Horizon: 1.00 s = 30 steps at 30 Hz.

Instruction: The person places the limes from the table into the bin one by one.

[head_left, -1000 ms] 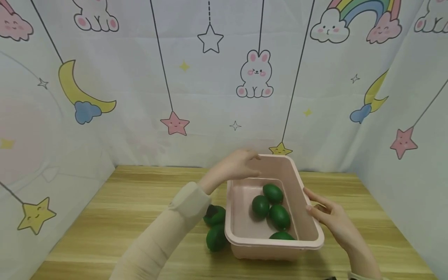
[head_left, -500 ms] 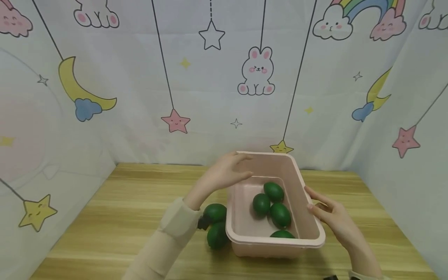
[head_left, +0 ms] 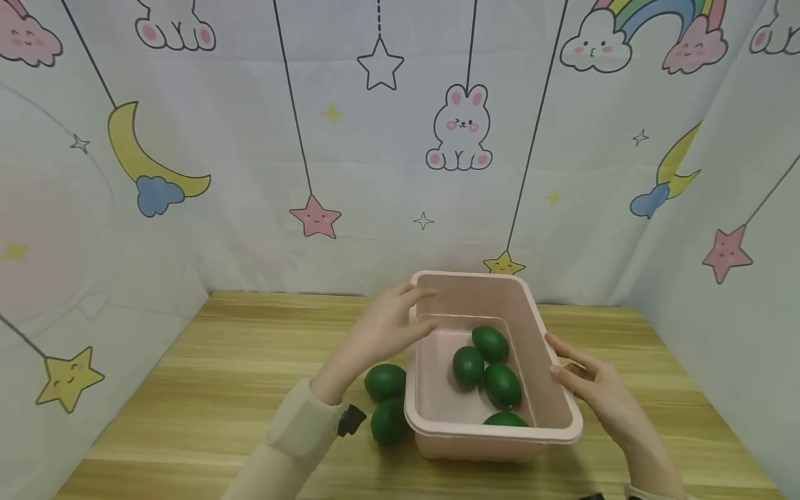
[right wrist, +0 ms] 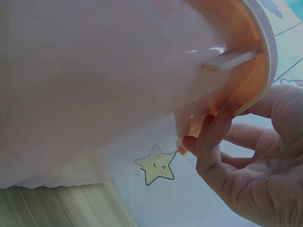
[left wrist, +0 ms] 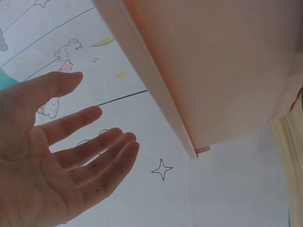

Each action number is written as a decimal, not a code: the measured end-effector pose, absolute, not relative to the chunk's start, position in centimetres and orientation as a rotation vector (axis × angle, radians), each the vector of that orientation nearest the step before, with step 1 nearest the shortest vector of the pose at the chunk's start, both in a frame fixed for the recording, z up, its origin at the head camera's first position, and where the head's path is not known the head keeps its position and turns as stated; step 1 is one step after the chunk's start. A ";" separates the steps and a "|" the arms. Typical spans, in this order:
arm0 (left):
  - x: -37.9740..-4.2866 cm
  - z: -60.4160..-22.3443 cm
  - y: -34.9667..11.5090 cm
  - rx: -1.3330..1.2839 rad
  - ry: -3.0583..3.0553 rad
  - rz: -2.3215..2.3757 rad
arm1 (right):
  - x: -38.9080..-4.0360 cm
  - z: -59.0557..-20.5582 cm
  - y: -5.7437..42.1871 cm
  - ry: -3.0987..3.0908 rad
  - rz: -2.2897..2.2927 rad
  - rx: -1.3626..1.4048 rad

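Observation:
A pale pink plastic bin [head_left: 494, 433] stands on the table in the head view. Inside lie several dark green, smooth, egg-shaped fruits [head_left: 502, 385], the nearest one partly hidden by the front wall. Two more green fruits [head_left: 385, 382] sit on the table against the bin's left side. My left hand [head_left: 387, 323] hovers by the far left rim, fingers spread and holding nothing; the left wrist view shows a gap between this hand [left wrist: 71, 156] and the bin [left wrist: 222, 66]. On the right, my right hand [head_left: 596, 392] grips the bin's rim, fingertips curled under its edge [right wrist: 241, 106].
The wood-patterned table [head_left: 262, 389] extends to both sides of the bin. White cloth [head_left: 375, 153] printed with stars, moons and rabbits encloses it at the back and sides. A small black clip [head_left: 351, 421] is at the left sleeve cuff.
My left hand has drawn back left and slightly toward me, away from the bin's inside. Bin, fruits and right hand have hardly moved; the view has shifted a little.

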State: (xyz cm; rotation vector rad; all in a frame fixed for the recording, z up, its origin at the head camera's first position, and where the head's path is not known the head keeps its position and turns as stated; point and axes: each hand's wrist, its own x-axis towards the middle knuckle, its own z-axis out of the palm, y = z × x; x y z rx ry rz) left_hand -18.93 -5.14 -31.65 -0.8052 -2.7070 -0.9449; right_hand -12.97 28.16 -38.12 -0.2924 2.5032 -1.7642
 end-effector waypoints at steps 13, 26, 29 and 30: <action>-17.3 -34.4 -6.5 -0.728 -2.550 -1.040 | -12.9 -38.1 28.1 2.518 -1.761 -0.264; -16.9 -37.2 -8.1 -0.735 -2.405 -1.118 | -13.0 -38.1 28.0 2.520 -1.767 -0.273; -16.9 -37.9 -8.5 -0.723 -2.404 -1.114 | -13.0 -38.1 28.0 2.516 -1.768 -0.275; -16.9 -38.1 -8.7 -0.720 -2.403 -1.114 | -13.0 -38.1 28.0 2.515 -1.768 -0.276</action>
